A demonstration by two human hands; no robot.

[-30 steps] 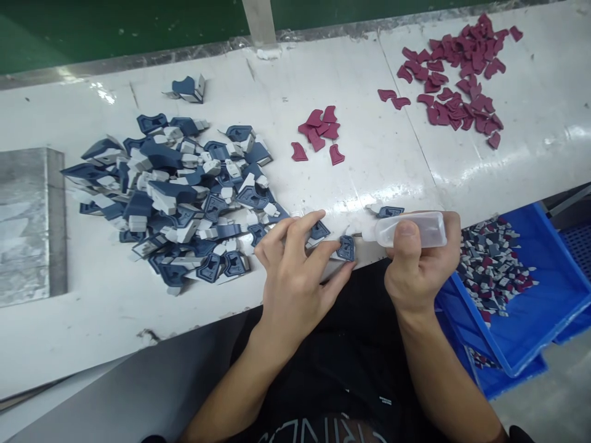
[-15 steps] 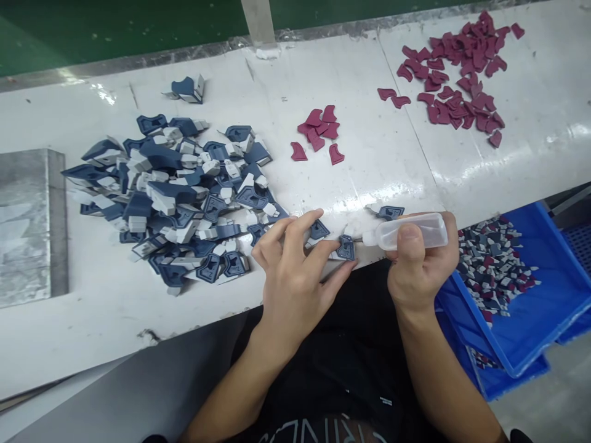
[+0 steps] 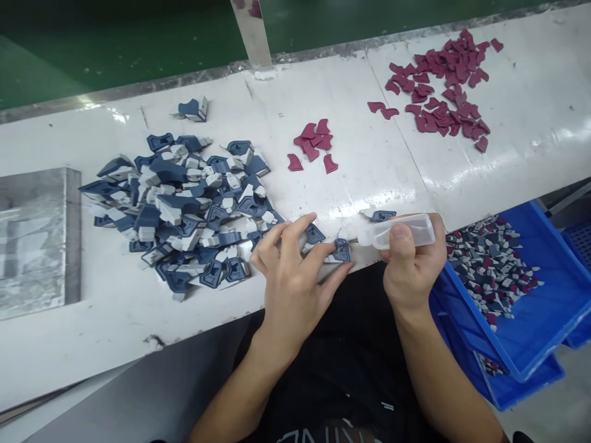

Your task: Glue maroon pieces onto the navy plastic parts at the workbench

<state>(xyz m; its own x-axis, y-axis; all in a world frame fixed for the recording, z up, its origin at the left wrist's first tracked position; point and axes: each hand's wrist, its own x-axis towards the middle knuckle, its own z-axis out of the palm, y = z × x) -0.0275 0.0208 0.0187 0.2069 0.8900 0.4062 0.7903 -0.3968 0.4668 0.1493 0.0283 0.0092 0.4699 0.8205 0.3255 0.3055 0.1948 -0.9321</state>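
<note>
Between its thumb and index finger, my left hand (image 3: 295, 283) grips a blue-and-white plastic part (image 3: 342, 250) at the table's front edge. My right hand (image 3: 412, 267) is wrapped round a translucent squeeze bottle (image 3: 418, 229), thumb on top. The bottle lies nearly level, its thin tip pointing left and meeting or almost meeting the recessed blue face of the held part. Another blue part (image 3: 314, 233) sits just behind my left fingers, partly covered by them. One more similar part (image 3: 383, 215) lies behind the bottle.
A heap of blue-and-white parts (image 3: 184, 197) spreads to the left, beside a metal plate (image 3: 37, 240). Small maroon pieces (image 3: 310, 140) lie mid-table, with a larger maroon pile (image 3: 447, 80) at the back right. Blue bins (image 3: 549, 332) with mixed parts stand below the table at right.
The camera view has shifted slightly, so the table's contents appear a little lower. Both hands keep their grips, and the bottle tip stays at the held part.
</note>
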